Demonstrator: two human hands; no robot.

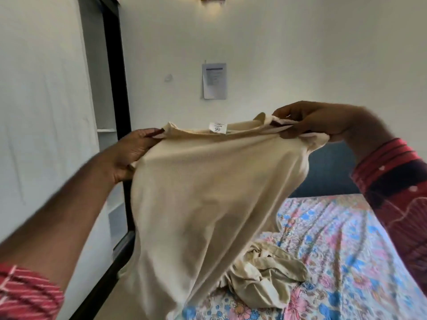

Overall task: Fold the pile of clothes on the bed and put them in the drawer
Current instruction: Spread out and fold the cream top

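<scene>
- Presently we find the cream T-shirt (208, 192) held up in the air above the bed, collar uppermost with its neck label facing us, the body hanging loose and unfolded.
- The left hand (129, 155) pinches the shirt at one shoulder, fingers curled over the fabric edge; the right hand (316, 121) pinches the opposite shoulder the same way. Both grips are closed on the cloth, and the shirt is stretched between them.
- Below the shirt, on the floral bedsheet (346, 250), we note a crumpled heap of beige clothes (265, 269), touching the shirt's hanging hem or just behind it; we cannot tell which.
- We see no folded garment anywhere on the visible part of the bed, and no drawer is in view.
- Our judgement: the task is at an early stage. The shirt is only spread for its first fold; the heap remains unfolded, and all stowing in the drawer is still to do.
- Beyond the bed stand a dark blue headboard (330, 172), a white wall with a pinned paper notice (215, 80), and a dark-framed opening (115, 88) at the left.
</scene>
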